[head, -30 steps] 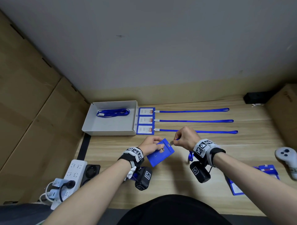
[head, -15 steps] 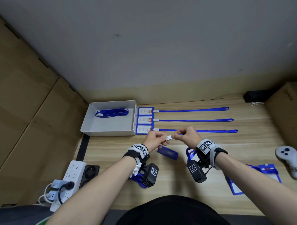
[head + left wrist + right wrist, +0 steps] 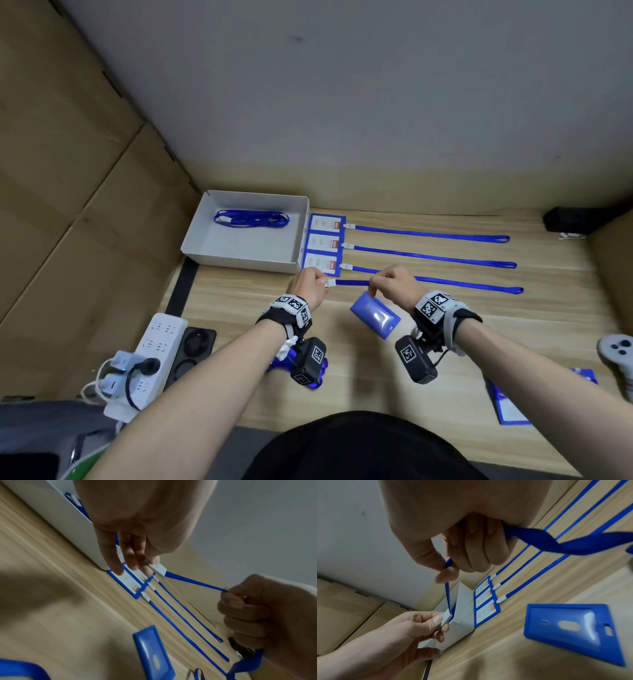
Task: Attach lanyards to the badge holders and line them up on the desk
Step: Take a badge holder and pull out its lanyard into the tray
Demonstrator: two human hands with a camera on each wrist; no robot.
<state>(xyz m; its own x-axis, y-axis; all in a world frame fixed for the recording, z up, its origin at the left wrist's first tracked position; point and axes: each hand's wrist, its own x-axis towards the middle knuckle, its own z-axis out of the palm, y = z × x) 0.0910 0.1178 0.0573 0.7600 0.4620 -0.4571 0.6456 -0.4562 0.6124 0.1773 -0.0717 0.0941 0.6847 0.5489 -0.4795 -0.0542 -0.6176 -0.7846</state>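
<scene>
My left hand (image 3: 322, 283) pinches the white clip (image 3: 331, 283) of a blue lanyard strap (image 3: 352, 283). A short way to the right my right hand (image 3: 374, 287) pinches the same strap, which is taut between the hands just above the desk. In the left wrist view the clip (image 3: 158, 570) sits at my fingertips (image 3: 147, 563). The rest of the strap (image 3: 556, 539) trails out behind my right hand. An empty blue badge holder (image 3: 375, 314) lies flat on the desk under my right hand, touched by neither hand. Three finished badges (image 3: 323, 244) with straight lanyards (image 3: 428, 234) lie in a row behind.
A white box (image 3: 205, 240) holding spare lanyards (image 3: 251, 218) stands at the back left, against the row. More badge holders (image 3: 510, 407) lie at the front right beside a grey controller (image 3: 616, 353). A power strip (image 3: 150, 353) hangs off the desk's left edge. Cardboard walls the left side.
The blue badge holder left my left hand and now lies on the desk. My hands have drawn apart, the left holding the clip and the right farther along the strap.
</scene>
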